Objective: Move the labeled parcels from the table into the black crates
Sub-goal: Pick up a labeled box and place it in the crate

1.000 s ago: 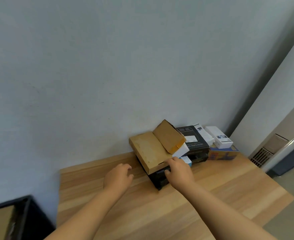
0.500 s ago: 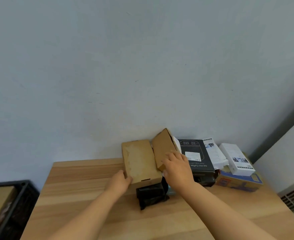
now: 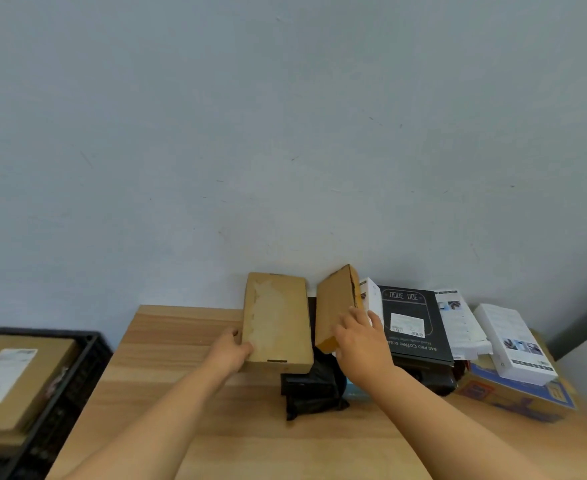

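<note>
Wooden table, 2 hands on 2 cardboard parcels.

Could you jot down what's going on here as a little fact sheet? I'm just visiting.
Left hand: grips the flat cardboard box by its left edge
Right hand: holds the smaller cardboard box, tilted up
Beneath them: black bag
Right of the hands: black coffee scale box, white boxes
Table: wooden
Black crate: left of the table, already holds a labeled parcel
</note>
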Demonstrator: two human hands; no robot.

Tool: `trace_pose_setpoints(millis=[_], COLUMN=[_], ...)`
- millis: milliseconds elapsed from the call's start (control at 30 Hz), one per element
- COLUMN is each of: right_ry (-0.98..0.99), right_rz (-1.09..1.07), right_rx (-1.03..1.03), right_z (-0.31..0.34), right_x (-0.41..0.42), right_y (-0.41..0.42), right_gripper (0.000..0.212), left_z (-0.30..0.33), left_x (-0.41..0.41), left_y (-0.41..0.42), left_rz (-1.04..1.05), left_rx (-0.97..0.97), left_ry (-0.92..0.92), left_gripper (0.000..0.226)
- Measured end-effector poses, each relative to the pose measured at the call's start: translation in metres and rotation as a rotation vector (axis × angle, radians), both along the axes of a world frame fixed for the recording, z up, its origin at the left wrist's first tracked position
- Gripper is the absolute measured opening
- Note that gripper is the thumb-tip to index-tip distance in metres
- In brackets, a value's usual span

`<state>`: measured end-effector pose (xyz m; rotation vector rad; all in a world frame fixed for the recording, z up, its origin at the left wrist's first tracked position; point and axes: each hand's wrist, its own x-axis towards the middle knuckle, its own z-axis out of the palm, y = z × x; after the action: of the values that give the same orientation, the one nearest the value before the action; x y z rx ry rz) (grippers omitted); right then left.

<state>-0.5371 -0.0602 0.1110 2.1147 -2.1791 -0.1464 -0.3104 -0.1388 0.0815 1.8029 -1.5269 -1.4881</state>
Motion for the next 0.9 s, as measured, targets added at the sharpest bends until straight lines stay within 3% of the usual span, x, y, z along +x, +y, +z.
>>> trace_pose_setpoints(millis=[267, 467, 567, 700, 800, 900], right_ry=[0.024, -0.034, -0.290, -0.954, -1.217, -1.347], right_rz=[-0.050, -0.064, -0.085, -0.212, -0.240, -0.202], right_rx=[0.108, 0.024, -0.087, -0.235, -0.341, -0.389], right_z=[0.003, 0.037, 0.064, 0.109, 0.144, 0.174], right_x=[0.028, 0.057, 0.078, 0.107, 0.123, 0.135], right_y=[-0.006, -0.022, -0.035, -0.052, -0.060, -0.063], right_gripper=[0.032, 0.037, 0.038, 0.039, 0.037, 0.032], left_z=[0.028, 0.066, 0.092, 0.126, 0.153, 0.179], left_x=[0.050, 0.079, 0.092, 0.109, 0.118, 0.121], left_y=[-0.003, -0.004, -0.008, -0.012, -0.015, -0.016], left_rz=[0.029, 0.006, -0.006, -0.035, -0.060, -0.078], left_rx=[-0.106, -0.175, -0.260, -0.364, -0.454, -0.528], left_ry=[0.016, 0.068, 0.067, 0.110, 0.138, 0.191], left_gripper=[0.048, 0.051, 0.054, 0.063, 0.067, 0.065])
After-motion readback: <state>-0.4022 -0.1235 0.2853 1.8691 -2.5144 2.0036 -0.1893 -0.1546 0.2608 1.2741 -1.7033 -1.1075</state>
